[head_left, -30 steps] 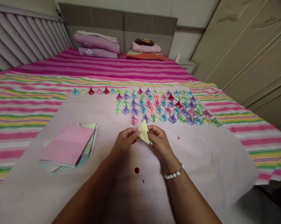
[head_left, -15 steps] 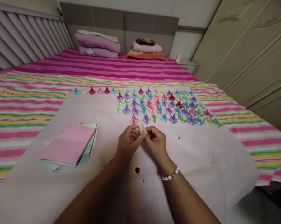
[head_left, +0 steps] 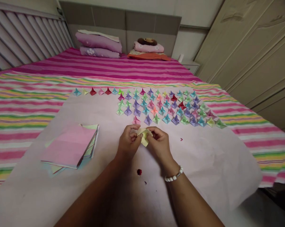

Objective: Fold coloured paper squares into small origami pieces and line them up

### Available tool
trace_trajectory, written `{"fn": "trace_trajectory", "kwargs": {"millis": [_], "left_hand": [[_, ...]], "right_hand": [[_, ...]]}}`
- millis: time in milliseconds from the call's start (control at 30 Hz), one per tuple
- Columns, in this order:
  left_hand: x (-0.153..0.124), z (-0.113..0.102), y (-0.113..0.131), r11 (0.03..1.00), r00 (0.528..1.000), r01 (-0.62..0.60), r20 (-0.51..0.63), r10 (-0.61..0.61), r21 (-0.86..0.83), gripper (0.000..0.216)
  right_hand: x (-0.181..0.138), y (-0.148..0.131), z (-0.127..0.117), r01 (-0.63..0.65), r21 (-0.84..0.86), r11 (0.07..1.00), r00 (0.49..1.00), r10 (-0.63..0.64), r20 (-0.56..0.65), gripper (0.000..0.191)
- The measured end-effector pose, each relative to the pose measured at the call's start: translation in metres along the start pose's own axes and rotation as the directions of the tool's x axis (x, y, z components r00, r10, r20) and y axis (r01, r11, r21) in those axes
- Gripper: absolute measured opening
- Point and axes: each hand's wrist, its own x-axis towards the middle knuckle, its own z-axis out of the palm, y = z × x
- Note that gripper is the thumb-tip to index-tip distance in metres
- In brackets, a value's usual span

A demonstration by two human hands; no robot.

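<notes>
Between my two hands is a small piece of pale yellow folded paper (head_left: 145,138), spread partly open with its middle hollowed. My left hand (head_left: 129,140) pinches its left side, thumb on the near face. On the opposite side, my right hand (head_left: 160,142) grips the paper with thumb and fingers; a white bead bracelet (head_left: 174,176) circles that wrist. Just beyond the hands sits a pink folded paper piece (head_left: 136,120), part of several rows of small pointed origami pieces (head_left: 166,119) in many colours.
To the left lies a stack of coloured paper sheets (head_left: 68,145), pink on top. A dark red bit (head_left: 139,172) and other tiny scraps rest on the large white sheet (head_left: 204,176) covering the striped bed. Folded bedding (head_left: 99,44) is piled by the headboard (head_left: 109,14).
The yellow paper has gone from a narrow, pointed fold to a wider, opened-out shape. My fingers have shifted slightly apart around it. The rows and the stack stay put.
</notes>
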Motion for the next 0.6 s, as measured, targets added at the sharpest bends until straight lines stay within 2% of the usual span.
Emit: {"fn": "trace_trajectory", "kwargs": {"millis": [100,200,300,467,600], "left_hand": [[0.001,-0.002,0.001,0.992,0.991,-0.115,0.059,0.118,-0.048,0.018],[0.003,-0.006,0.001,0.953,0.95,-0.289,0.149,0.274,0.088,0.004],[0.004,-0.01,0.003,0.877,0.904,-0.418,0.204,0.376,0.238,0.014],[0.004,-0.011,0.002,0.829,0.867,-0.483,0.285,0.408,0.282,0.033],[0.006,-0.009,-0.005,0.719,0.814,-0.582,0.275,0.512,0.381,0.039]], "right_hand": [[0.002,-0.005,-0.002,-0.094,0.107,0.99,0.995,0.096,-0.013,0.015],[0.003,-0.008,-0.003,-0.141,0.166,0.976,0.989,0.147,-0.023,0.014],[0.004,-0.008,-0.005,-0.149,0.175,0.973,0.987,0.157,-0.032,0.013],[0.004,-0.008,-0.007,-0.157,0.172,0.973,0.985,0.168,-0.049,0.012],[0.004,-0.005,-0.008,-0.159,0.207,0.965,0.985,0.17,-0.036,0.014]]}}
